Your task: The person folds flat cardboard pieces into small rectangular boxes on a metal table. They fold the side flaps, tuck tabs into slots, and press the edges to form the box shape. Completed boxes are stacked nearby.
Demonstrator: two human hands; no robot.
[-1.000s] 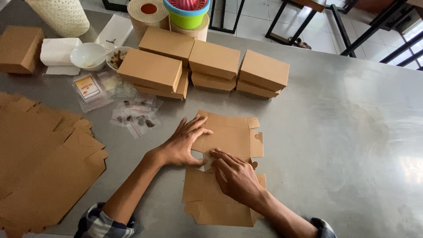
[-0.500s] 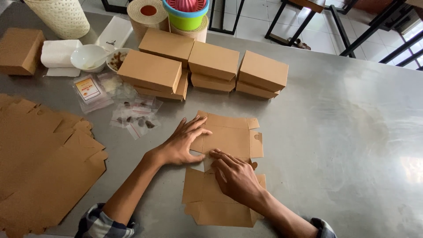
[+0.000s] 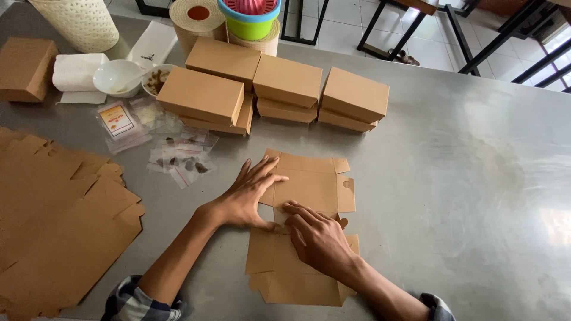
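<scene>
- The flat brown cardboard box blank (image 3: 303, 229) lies on the brushed steel table (image 3: 464, 178), right in front of the person, a bit below the stacks of folded brown cardboard boxes (image 3: 279, 92).
- Left hand (image 3: 247, 196) is laid flat on the blank's upper-left part with the fingers spread, palm down, pinning it to the table.
- Right hand (image 3: 318, 238) rests on the middle of the blank, fingers extended and close together, fingertips pressing along what looks like a score line next to the left thumb. Neither hand pinches anything.
- Tip, as I'd judge it: for a clean crease, hold the pinning hand just beside the score line, run the fingertips along the whole line, and don't let the panel lift or skew.
- Orientation: the blank's long axis runs away from the person, near edge by the wrists, far edge towards the stacked boxes. The little tabbed flaps stick out on the right side.
- Off to the left sit a pile of unfolded brown cardboard blanks (image 3: 53, 220) and some small clear plastic sachets (image 3: 178, 157), well apart from the hands.
</scene>
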